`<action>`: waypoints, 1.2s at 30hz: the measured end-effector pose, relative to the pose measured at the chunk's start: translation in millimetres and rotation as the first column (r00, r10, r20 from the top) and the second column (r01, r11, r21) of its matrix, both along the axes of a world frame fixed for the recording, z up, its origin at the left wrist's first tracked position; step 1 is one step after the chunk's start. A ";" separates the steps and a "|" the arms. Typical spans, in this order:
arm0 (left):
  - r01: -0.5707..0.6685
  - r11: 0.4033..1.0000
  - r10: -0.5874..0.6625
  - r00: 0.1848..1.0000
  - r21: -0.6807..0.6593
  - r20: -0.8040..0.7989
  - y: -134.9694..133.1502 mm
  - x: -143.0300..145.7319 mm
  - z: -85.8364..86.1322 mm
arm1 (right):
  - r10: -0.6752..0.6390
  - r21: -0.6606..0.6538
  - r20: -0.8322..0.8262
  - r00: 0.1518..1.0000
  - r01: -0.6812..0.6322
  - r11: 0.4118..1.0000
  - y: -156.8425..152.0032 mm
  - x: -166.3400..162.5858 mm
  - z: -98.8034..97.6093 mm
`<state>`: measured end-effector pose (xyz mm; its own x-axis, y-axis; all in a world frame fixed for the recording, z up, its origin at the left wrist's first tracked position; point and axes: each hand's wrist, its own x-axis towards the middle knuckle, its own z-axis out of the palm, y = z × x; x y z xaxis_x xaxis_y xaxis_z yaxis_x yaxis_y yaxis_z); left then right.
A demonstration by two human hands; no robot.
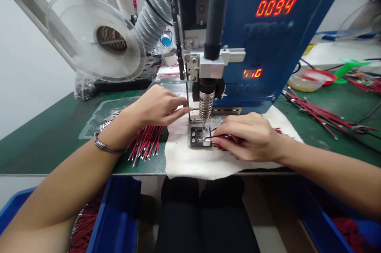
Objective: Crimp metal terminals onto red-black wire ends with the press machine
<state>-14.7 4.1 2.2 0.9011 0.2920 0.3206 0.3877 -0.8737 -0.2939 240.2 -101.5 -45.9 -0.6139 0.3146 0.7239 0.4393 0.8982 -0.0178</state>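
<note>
My right hand [251, 136] pinches a thin red and black wire, its end at the small black fixture [193, 140] under the machine's spring-wrapped soldering head [206, 104]. More red wires [220, 147] lie beneath that hand. To the left of the head, my left hand [163, 106] has thumb and forefinger together beside a thin upright metal arm [188, 102]; what the fingertips hold, if anything, is too small to name. Below the left wrist lies a bundle of red wires [145, 144] with bare metal ends.
The blue machine housing [253, 46] with red digits stands behind. White cloth [190, 164] covers part of the green table [18, 146]. At left are a clear reel [71, 43] and plastic bag [102, 110]; at right, red wires [321, 112]. Blue bins [119, 209] sit below the table edge.
</note>
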 end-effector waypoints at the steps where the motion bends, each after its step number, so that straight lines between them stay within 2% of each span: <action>1: -0.002 1.000 0.002 1.000 0.005 0.031 0.2 -1.5 2.8 | 0.017 0.038 -0.017 1.000 -0.016 0.999 0.0 1.1 1.7; 5: 0.028 1.000 -0.026 0.988 -0.010 0.151 -15.7 -12.1 15.0 | 0.065 0.153 -0.111 0.992 -0.048 0.987 -1.0 5.5 8.6; 8: 0.041 0.999 -0.039 0.966 -0.002 0.254 -54.5 -17.5 12.6 | 0.080 0.217 -0.164 0.983 -0.043 0.975 -3.7 7.2 11.9; 9: 0.021 1.000 -0.018 0.945 -0.006 0.326 -71.6 -16.4 7.7 | 0.092 0.237 -0.176 0.980 -0.048 0.970 -5.1 7.4 12.4; 11: -0.003 0.989 0.074 0.870 -0.145 0.487 -107.8 -8.0 -7.2 | 0.138 0.256 -0.189 0.972 -0.087 0.963 -7.9 7.4 12.6; 14: 0.014 0.921 0.241 0.764 -0.389 0.599 -154.0 19.4 -33.6 | 0.247 0.247 -0.185 0.951 -0.198 0.949 -10.9 7.3 11.8; 16: 0.048 0.873 0.309 0.715 -0.485 0.627 -172.4 41.9 -47.2 | 0.299 0.236 -0.170 0.939 -0.256 0.937 -11.2 7.6 10.8; 19: 0.106 0.833 0.336 0.683 -0.543 0.649 -181.1 70.8 -57.0 | 0.320 0.226 -0.128 0.939 -0.287 0.931 -10.2 8.6 9.6; 24: 0.176 0.837 0.324 0.603 -0.518 0.729 -177.0 94.5 -57.9 | 0.345 0.204 -0.080 0.935 -0.323 0.924 -11.3 8.7 9.5; 27: 0.192 0.848 0.329 0.540 -0.494 0.775 -181.0 100.1 -58.3 | 0.370 0.192 -0.127 0.920 -0.343 0.920 -14.0 8.3 9.7; 30: 0.201 0.852 0.318 0.536 -0.484 0.782 -188.2 104.2 -62.6 | 0.361 0.179 -0.159 0.919 -0.332 0.926 -15.8 8.7 8.0; 33: 0.186 0.878 0.305 0.494 -0.441 0.814 -192.4 105.1 -69.5 | 0.357 0.132 -0.127 0.925 -0.341 0.931 -14.9 9.6 5.1; 36: 0.169 0.868 0.346 0.471 -0.468 0.812 -192.0 93.0 -72.7 | 0.336 0.077 -0.059 0.940 -0.331 0.940 -11.8 10.9 4.0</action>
<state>78.3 -187.9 -70.5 0.1960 0.6794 0.7071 0.2891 -0.7290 0.6204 251.0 -113.3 -41.8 -0.6224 0.0516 0.7810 0.1138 0.9932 0.0251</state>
